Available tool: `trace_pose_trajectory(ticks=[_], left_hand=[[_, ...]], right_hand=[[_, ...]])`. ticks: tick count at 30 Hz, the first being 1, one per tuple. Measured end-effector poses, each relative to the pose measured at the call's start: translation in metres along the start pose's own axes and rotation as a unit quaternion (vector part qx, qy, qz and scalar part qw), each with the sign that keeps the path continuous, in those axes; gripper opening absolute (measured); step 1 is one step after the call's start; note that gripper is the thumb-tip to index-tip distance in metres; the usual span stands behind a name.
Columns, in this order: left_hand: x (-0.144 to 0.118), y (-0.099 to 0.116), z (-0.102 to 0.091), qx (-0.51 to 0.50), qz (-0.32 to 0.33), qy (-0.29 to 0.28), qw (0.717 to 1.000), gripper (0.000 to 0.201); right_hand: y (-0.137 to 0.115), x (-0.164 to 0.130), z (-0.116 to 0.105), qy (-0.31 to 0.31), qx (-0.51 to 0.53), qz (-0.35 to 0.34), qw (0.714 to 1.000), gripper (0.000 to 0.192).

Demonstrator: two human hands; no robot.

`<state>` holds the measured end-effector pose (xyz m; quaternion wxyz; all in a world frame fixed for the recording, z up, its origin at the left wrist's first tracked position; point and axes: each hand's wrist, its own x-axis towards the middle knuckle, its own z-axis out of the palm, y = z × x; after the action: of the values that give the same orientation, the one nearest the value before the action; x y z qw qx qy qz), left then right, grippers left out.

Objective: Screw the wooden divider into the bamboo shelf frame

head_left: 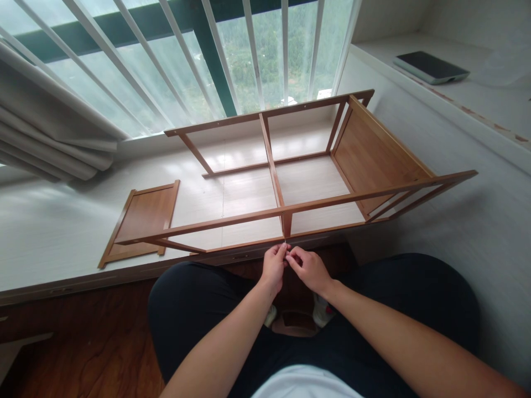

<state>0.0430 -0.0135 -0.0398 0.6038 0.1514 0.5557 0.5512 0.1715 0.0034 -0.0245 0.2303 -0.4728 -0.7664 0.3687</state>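
At the window ledge: frame standing, one panel loose

The wooden frame (pixel 272 163) stands on the window ledge (pixel 74 221), joined at its middle, with a large panel (pixel 377 155) fitted at the right end. The left end carries none; a smaller panel (pixel 147 213) lies loose there. I judge the structure part-finished. At the near middle joint, the left hand's (pixel 275 267) fingers pinch a thin pale piece (pixel 285 241); the right hand's (pixel 309 270) fingers press together alongside, contents indiscernible.

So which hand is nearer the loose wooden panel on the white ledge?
Left. The left hand is to the right of the loose wooden panel; the right hand is beyond the left hand, farther right.
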Motion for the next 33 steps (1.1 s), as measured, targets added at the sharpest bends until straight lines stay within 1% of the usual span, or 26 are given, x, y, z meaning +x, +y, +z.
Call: trace_pose_trajectory(ticks=[9, 19, 26, 33], left_hand=[[0.0031, -0.0007, -0.0006, -0.002, -0.001, 0.006, 1.0, 0.043], [0.0059, 0.001, 0.0016, -0.03, -0.01, -0.001, 1.0, 0.043], [0.0041, 0.0031, 0.0033, -0.02, -0.004, 0.007, 1.0, 0.04], [0.0045, 0.004, 0.0035, -0.006, -0.001, 0.021, 1.0, 0.041]], right_hand=[[-0.0013, 0.0006, -0.0015, 0.005, -0.017, -0.007, 1.0, 0.02], [-0.0006, 0.0011, -0.0006, 0.014, -0.101, -0.052, 0.993, 0.021], [-0.0002, 0.0047, 0.0025, 0.026, -0.116, -0.028, 0.992, 0.021], [-0.0024, 0.0037, 0.0032, 0.02, -0.135, -0.014, 0.991, 0.025]])
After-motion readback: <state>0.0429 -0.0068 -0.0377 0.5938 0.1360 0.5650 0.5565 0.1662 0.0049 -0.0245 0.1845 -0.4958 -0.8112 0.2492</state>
